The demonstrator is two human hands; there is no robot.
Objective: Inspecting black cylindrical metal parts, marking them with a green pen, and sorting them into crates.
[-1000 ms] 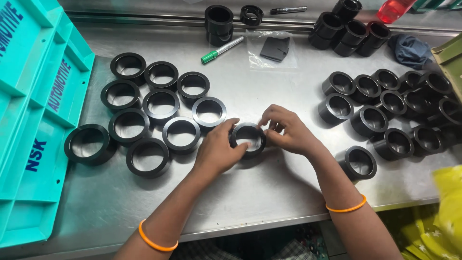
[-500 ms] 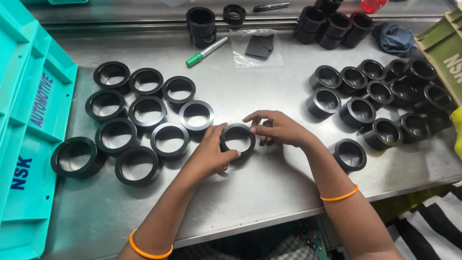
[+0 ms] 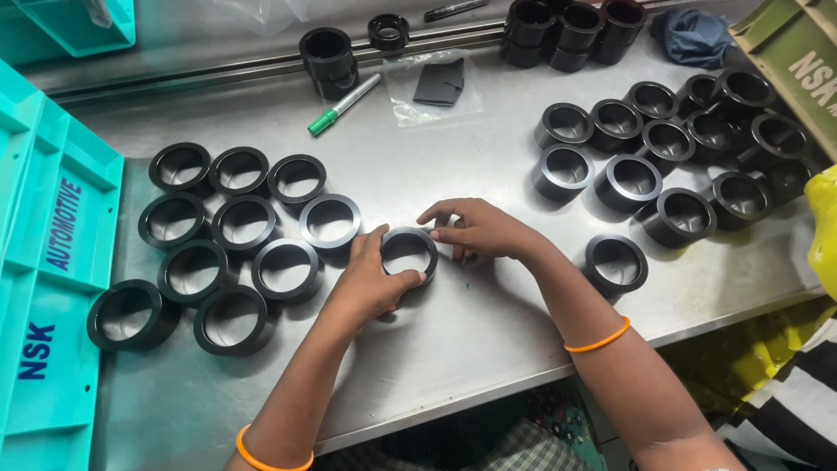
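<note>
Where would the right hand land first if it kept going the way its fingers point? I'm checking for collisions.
Probably the black ring held between both hands: the right hand points left at it, fingertips already touching its rim.

Workshop or factory bench, parts-handling station. Surface is a scuffed stainless steel table with a rail along its far edge. Dozens of identical black ring-shaped parts: one group laid out in rows on the left, another clustered on the right (some stacked at the back). Turquoise plastic crate at the left edge, olive crate at far right. Green marker pen lies on the table.
</note>
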